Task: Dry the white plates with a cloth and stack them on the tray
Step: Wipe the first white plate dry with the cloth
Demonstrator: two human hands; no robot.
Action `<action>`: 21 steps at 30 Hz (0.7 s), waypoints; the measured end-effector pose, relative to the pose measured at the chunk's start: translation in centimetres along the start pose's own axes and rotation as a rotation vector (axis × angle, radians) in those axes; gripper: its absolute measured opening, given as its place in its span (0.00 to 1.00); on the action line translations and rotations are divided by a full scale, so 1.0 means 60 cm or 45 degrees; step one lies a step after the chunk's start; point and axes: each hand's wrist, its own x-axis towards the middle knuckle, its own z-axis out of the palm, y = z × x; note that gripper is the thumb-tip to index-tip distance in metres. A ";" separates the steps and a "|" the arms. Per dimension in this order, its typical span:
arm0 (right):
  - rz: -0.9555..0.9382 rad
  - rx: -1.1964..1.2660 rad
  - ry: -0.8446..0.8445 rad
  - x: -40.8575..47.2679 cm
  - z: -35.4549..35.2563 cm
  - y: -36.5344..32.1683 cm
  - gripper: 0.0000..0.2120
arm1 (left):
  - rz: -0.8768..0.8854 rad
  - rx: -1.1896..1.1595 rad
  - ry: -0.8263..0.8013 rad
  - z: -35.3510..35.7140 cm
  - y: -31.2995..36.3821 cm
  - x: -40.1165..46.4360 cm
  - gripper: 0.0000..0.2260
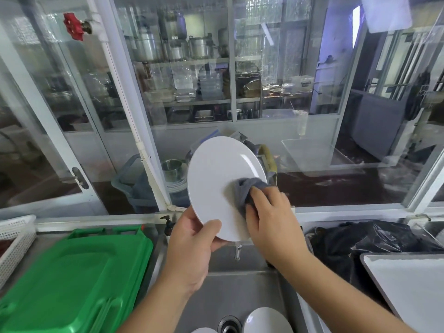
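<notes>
Above the steel sink (240, 292), a white plate (221, 179) is held up on edge, tilted, its face toward the viewer. The left hand (192, 246) grips its lower rim, thumb curled over the front. The right hand (269, 212) presses a bunched grey cloth (249, 188) against the plate's lower right face, fingers (258, 200) curled round the cloth. The plate's long axis runs from lower right up to upper left, so most of the unwiped face lies up and left of the cloth.

Near the bottom edge, more white plates (266, 320) wait in the sink beside the drain (229, 325). The pale tray (413, 284) sits on the counter at the near right; it appears to hold nothing yet, so the right hand is nearer to it. A black plastic bag (365, 239) lies just beyond the tray. To the left is a green lidded bin (79, 280) and a white basket (14, 236). A tap (237, 252) hangs below the plate. Glass panes fill the far side
</notes>
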 end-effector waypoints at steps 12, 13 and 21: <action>-0.192 0.057 0.053 0.119 -0.032 -0.019 0.12 | -0.165 -0.033 -0.076 0.021 -0.025 -0.038 0.18; -0.157 0.030 0.063 0.123 -0.031 -0.010 0.13 | -0.156 -0.044 -0.061 0.019 -0.022 -0.037 0.17; 0.322 0.232 -0.093 0.091 -0.018 0.039 0.15 | -0.061 -0.091 0.018 -0.005 -0.003 -0.022 0.16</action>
